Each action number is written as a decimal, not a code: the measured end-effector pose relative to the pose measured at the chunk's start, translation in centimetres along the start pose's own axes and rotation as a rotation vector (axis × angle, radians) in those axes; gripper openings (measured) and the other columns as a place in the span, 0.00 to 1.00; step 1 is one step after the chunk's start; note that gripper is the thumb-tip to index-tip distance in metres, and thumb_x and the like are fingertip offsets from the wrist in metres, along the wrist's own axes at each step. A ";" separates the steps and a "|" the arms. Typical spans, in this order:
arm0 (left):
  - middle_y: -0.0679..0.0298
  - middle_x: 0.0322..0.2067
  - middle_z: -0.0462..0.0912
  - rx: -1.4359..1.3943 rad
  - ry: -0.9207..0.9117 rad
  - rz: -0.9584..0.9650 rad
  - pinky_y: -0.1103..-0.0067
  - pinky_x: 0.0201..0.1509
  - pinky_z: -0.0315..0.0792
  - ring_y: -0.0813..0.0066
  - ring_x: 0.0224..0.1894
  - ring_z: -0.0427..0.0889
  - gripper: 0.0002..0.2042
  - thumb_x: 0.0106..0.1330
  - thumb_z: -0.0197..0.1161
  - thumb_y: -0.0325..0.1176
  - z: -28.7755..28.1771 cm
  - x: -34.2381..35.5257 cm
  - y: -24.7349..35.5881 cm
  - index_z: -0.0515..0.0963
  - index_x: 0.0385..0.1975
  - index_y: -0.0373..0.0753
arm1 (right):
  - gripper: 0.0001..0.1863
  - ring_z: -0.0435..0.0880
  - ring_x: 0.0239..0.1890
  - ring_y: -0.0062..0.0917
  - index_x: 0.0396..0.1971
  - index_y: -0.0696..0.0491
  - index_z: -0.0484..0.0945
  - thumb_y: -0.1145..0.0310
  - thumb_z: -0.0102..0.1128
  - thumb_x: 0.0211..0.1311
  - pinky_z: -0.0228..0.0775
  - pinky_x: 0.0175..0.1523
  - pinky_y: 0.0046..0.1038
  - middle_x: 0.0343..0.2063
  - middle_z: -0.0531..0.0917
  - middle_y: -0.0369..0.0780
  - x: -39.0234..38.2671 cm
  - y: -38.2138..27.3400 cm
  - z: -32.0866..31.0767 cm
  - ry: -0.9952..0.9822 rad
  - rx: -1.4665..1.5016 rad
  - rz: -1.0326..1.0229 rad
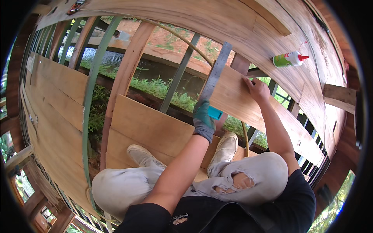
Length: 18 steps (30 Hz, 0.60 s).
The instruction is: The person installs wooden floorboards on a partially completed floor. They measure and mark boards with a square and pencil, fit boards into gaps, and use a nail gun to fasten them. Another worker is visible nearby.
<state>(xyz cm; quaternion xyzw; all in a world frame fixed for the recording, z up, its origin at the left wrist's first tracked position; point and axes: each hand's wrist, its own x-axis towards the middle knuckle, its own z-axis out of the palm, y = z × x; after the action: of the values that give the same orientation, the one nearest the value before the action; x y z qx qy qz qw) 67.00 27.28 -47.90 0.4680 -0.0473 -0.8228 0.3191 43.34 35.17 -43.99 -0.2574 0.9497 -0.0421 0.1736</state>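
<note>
My left hand (204, 116), in a teal and grey knit glove, is closed round a try square. The try square's steel blade (217, 72) points away from me along the left end of a loose wooden plank (233, 91). Its turquoise handle (215, 112) shows beside the glove, at the plank's near edge. My bare right hand (259, 90) is on the plank's far edge with its fingers bent over the wood. Whether those fingers also hold something small cannot be seen.
Open gaps between green metal joists (180, 73) and a wooden beam (130, 73) drop to plants and water below. A white and green glue bottle (289, 59) with a red cap lies on the far boards (217, 23). Fitted boards (147, 128) lie under my shoes; a wood block (339, 97) is at right.
</note>
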 end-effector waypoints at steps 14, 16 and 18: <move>0.62 0.45 0.80 -0.030 -0.082 -0.017 0.78 0.48 0.77 0.72 0.45 0.81 0.16 0.64 0.62 0.27 -0.9 1.3 -0.3 0.75 0.51 0.35 | 0.36 0.83 0.35 0.46 0.27 0.52 0.84 0.30 0.49 0.58 0.73 0.41 0.42 0.27 0.84 0.50 0.5 -0.2 -0.1 0.000 0.028 -0.031; 0.63 0.45 0.80 -0.049 -0.093 -0.017 0.78 0.48 0.77 0.72 0.45 0.80 0.15 0.64 0.62 0.27 -1.0 1.4 -0.5 0.75 0.51 0.35 | 0.36 0.83 0.35 0.46 0.27 0.52 0.84 0.30 0.49 0.59 0.73 0.41 0.42 0.27 0.84 0.50 0.5 0.0 0.0 0.009 0.037 -0.036; 0.63 0.44 0.80 -0.058 -0.106 -0.001 0.79 0.48 0.77 0.73 0.44 0.80 0.15 0.64 0.62 0.27 -1.5 1.1 -0.6 0.75 0.50 0.35 | 0.36 0.83 0.35 0.46 0.28 0.52 0.84 0.30 0.49 0.59 0.73 0.41 0.42 0.27 0.84 0.50 0.5 -0.1 0.0 0.020 0.056 -0.034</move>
<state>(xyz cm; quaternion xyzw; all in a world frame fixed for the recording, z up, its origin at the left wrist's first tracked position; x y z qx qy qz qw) 67.48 27.47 -49.75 0.4146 -0.0402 -0.8474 0.3293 43.00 34.88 -44.09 -0.2681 0.9453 -0.0744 0.1703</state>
